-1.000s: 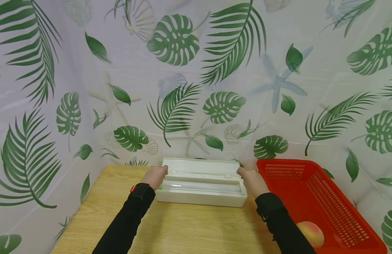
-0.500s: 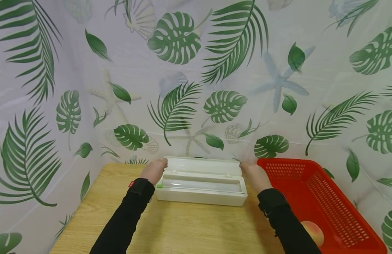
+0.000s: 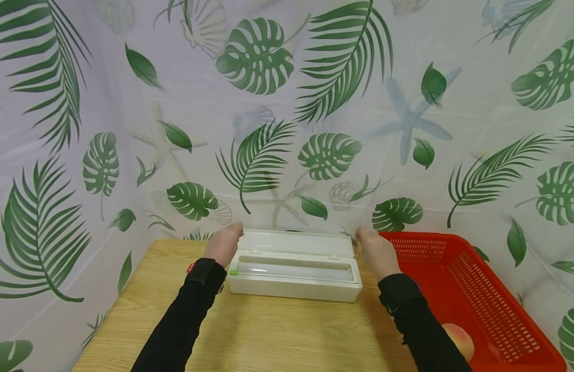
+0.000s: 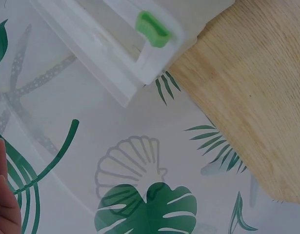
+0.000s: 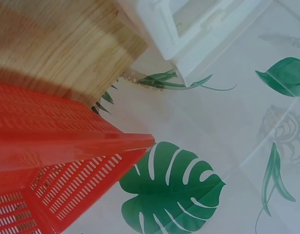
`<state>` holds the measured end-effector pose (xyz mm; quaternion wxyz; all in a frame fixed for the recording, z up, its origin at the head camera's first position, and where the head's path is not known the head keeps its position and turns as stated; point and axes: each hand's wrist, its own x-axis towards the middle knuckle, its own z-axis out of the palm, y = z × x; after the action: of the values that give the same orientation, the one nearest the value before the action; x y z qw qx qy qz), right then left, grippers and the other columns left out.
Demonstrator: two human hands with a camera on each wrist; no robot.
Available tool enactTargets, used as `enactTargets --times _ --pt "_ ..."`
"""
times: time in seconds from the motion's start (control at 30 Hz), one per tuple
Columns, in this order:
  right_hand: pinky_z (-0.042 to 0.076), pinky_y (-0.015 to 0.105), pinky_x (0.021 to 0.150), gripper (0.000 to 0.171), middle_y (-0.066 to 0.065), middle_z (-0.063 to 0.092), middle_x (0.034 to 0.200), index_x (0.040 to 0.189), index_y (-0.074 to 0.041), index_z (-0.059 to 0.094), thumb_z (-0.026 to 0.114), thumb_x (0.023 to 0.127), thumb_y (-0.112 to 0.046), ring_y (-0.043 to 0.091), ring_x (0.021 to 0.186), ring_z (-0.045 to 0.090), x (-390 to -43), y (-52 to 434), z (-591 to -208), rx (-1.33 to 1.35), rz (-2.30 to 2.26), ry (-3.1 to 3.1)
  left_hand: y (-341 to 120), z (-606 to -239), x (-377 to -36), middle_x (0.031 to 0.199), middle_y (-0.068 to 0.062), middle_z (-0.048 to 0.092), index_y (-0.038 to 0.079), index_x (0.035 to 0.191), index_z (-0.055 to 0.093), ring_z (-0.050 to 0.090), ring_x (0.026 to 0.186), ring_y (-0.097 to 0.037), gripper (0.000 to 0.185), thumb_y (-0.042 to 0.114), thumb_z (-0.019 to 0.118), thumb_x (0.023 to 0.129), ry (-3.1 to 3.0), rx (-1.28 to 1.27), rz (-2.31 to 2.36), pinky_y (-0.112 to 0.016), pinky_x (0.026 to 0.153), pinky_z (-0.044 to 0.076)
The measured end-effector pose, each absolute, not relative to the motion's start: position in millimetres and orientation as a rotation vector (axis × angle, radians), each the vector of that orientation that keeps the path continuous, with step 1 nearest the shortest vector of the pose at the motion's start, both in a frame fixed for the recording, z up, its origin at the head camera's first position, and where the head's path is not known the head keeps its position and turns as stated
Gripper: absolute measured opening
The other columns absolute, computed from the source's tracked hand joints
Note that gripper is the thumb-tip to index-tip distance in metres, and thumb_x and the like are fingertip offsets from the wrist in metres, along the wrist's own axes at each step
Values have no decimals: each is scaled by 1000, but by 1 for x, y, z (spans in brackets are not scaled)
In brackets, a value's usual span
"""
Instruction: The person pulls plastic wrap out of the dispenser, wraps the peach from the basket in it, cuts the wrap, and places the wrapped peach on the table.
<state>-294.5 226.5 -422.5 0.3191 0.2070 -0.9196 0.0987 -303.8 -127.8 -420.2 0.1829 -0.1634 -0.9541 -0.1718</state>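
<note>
A long white plastic wrap dispenser (image 3: 293, 289) sits on the wooden table with its lid (image 3: 296, 243) tipped back and a clear roll (image 3: 291, 270) inside. Its green slider (image 4: 152, 29) is at the left end. My left hand (image 3: 223, 244) is raised beside the lid's left corner, fingers loosely bent. In the left wrist view, a few of its fingers (image 4: 4, 195) show apart from the lid. Just off the lid's right corner is my right hand (image 3: 377, 253), loosely curled with nothing visible in it. The right wrist view shows the dispenser's right end but none of that hand.
A red perforated basket (image 3: 454, 279) stands at the right, close to my right forearm. Inside it lies a peach (image 3: 460, 341), partly hidden by the sleeve. A leaf-printed white sheet (image 3: 287, 113) hangs directly behind the table (image 3: 287, 336).
Both hands were at the lid's corners as it tipped back. Now they have come off it, rising slightly and moving outward. The dispenser's base stays in place.
</note>
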Motion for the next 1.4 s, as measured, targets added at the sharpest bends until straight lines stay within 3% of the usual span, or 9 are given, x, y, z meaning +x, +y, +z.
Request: enactTargets --times 0.3,0.57,0.8,1.0,1.23,1.4 --pt "45 35 47 22 12 55 64 85 -1 51 69 73 -1 24 52 54 -296 229 -414 557 275 -2343 -126 -409 -300 84 -10 61 4 83 53 59 75 -24 10 -6 53 84 -2671 -443 -470 -32 67 47" --pt "45 36 45 17 14 57 64 86 -1 52 66 77 -2 27 50 54 -297 229 -409 562 269 -2284 -132 -404 -296 75 -8 52 3 82 48 55 61 -23 11 -3 57 83 -2569 -488 -406 -31 58 46" --pt "46 38 48 17 15 58 68 85 0 53 66 75 1 28 54 55 -294 229 -402 568 322 -2263 -134 -399 -296 71 -7 57 5 76 51 58 62 -21 11 4 55 86 -2518 -484 -385 -30 56 46" --pt "46 38 49 12 15 58 67 87 1 52 61 80 2 26 52 54 -289 227 -394 496 485 -2300 -131 -392 -293 70 -6 55 5 78 51 57 63 -20 11 6 52 88 -2519 -489 -451 -29 56 45" --pt "41 28 44 5 10 54 60 85 3 53 57 83 3 19 50 51 -284 221 -386 432 752 -2247 -129 -383 -290 77 -8 52 3 83 53 58 67 -20 7 6 51 89 -2513 -466 -547 -30 60 47" --pt "42 13 46 5 16 61 72 87 7 53 53 85 3 23 53 57 -278 214 -379 397 985 -2218 -129 -374 -285 78 -8 57 4 84 54 58 68 -20 9 9 49 90 -2543 -426 -626 -33 62 47"
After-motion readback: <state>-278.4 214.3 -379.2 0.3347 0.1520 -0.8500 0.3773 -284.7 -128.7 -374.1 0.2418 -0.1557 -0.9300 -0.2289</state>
